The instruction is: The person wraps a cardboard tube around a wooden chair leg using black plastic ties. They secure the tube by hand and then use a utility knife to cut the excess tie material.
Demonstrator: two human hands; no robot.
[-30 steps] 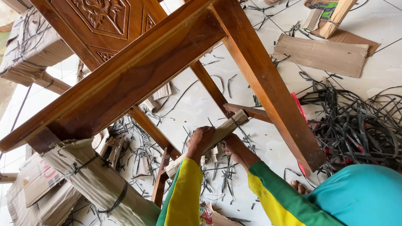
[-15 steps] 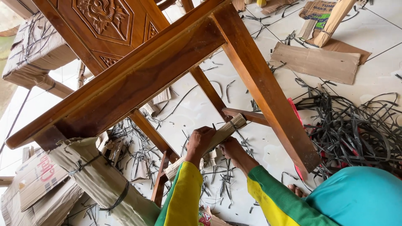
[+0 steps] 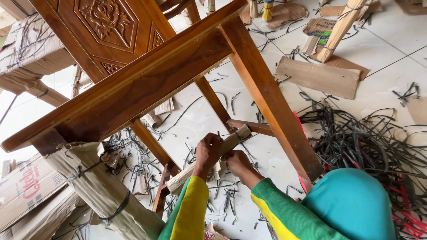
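A brown wooden chair frame [image 3: 147, 84] with a carved panel fills the upper left. Its front leg [image 3: 271, 102] slants down to the right. A strip of corrugated cardboard [image 3: 235, 137] is wrapped along the low rail between the legs. My left hand [image 3: 207, 152] grips this cardboard-wrapped rail from above. My right hand [image 3: 237, 162] holds the wrap's underside just to the right, touching the left hand. Both sleeves are yellow and green. Another leg [image 3: 102, 191] at lower left is covered in cardboard bound with black straps.
A tangle of black plastic straps [image 3: 360, 138] lies on the white tiled floor at right, with cut strap bits [image 3: 138, 164] under the chair. Flat cardboard pieces [image 3: 318, 76] lie beyond. Wrapped furniture [image 3: 26, 53] stands at left. A teal cloth shape [image 3: 351, 204] fills the lower right.
Both hands stay on the cardboard-wrapped rail. The right hand has shifted slightly lower under the wrap, and the view has tilted a little toward the floor on the right.
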